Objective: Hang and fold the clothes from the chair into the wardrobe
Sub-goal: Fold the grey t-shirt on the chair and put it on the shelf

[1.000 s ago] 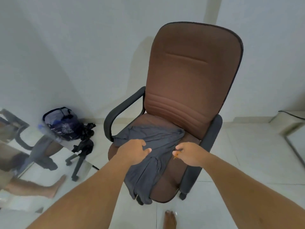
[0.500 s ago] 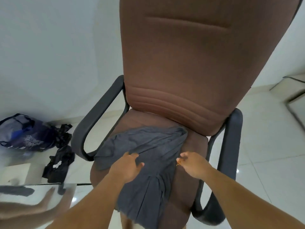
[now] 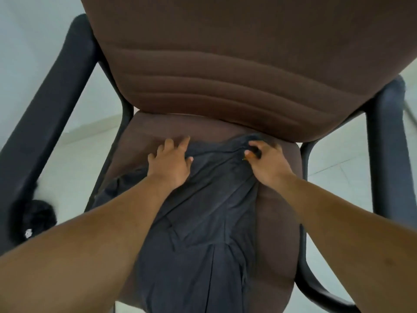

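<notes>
Right hand [image 3: 267, 164] first: its fingers [image 3: 252, 144] are curled tight and clamped on a bunched fold at the top right corner of the dark grey garment [image 3: 203, 222], thumb tucked in against the cloth (a small orange speck shows at the thumb, too small to tell what it is). Over to the left hand [image 3: 170, 162]: the fingers are spread apart, reaching forward, fingertips down on the brown seat just past the garment's top edge, and the thumb presses into the cloth, with a fold caught between thumb and forefinger. Both hands sit at the garment's upper edge, well apart from each other, one at each side.

Out from there, both bare forearms come in from the bottom corners of the view. The garment lies rumpled down the middle of the chair [image 3: 225, 75] seat, its top edge close under the backrest, its lower end draped over the front lip of the seat and out of view. Black armrests [image 3: 45, 114] flank the seat on both sides. Beyond the chair, pale floor tiles [image 3: 74, 159], and a black lump of something [image 3: 33, 220] on the floor at the lower left, blurred.
</notes>
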